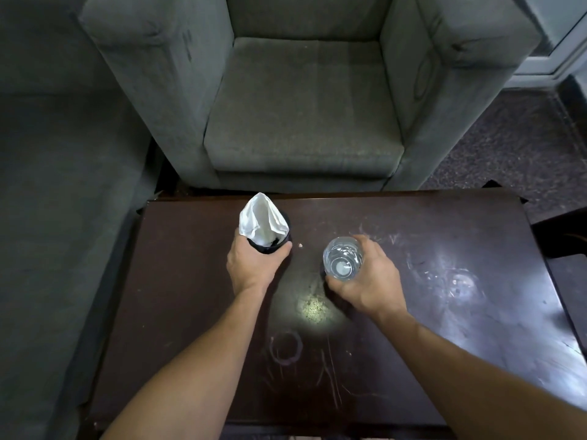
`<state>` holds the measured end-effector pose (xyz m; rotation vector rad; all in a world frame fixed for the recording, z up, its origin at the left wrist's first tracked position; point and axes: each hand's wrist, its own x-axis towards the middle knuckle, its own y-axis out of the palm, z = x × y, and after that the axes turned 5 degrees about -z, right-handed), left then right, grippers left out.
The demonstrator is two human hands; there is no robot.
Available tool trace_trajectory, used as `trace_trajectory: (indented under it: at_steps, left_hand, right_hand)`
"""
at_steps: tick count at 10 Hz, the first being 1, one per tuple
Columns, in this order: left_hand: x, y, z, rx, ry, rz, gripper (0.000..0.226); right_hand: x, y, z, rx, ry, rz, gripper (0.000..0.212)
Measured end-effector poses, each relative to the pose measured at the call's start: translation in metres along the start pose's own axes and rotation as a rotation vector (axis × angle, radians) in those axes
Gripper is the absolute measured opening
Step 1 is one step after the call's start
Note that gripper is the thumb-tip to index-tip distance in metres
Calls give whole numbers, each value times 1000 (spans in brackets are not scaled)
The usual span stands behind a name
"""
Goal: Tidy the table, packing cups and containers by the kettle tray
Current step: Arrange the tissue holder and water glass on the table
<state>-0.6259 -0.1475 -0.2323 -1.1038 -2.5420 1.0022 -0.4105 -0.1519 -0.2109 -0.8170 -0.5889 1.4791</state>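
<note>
My left hand grips a black container that has a folded white napkin standing up out of its mouth. It is over the far middle of the dark wooden table. To the right, my right hand holds a clear drinking glass from the side, its open mouth facing the camera. I cannot tell whether either object rests on the table or is lifted. No kettle tray is in view.
A grey armchair stands just beyond the table's far edge, and a grey sofa runs along the left. Crumbs lie in a bright spot between my arms. The tabletop is scratched, with ring marks.
</note>
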Motion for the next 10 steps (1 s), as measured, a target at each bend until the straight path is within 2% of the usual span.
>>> trace_trajectory:
  at_steps: [2, 5, 7, 8, 9, 10]
  left_hand:
    - [10, -22, 15, 29, 16, 6, 75]
    - [6, -22, 22, -35, -27, 61, 87]
    - [-10, -44, 20, -14, -34, 137, 120]
    - [-28, -71, 6, 31, 7, 96, 119]
    - [-50, -110, -24, 73, 130, -2, 89]
    - [-67, -152, -77, -6, 237, -138, 78]
  right_hand:
    - [23, -2, 2, -11, 17, -49, 88]
    - [28, -1, -3, 3, 18, -37, 90]
    - [20, -18, 4, -7, 31, 42, 128]
    - [4, -44, 20, -58, -33, -31, 124]
    - [-14, -88, 43, -70, -83, -78, 107]
    - [-54, -115, 69, -41, -93, -184, 81]
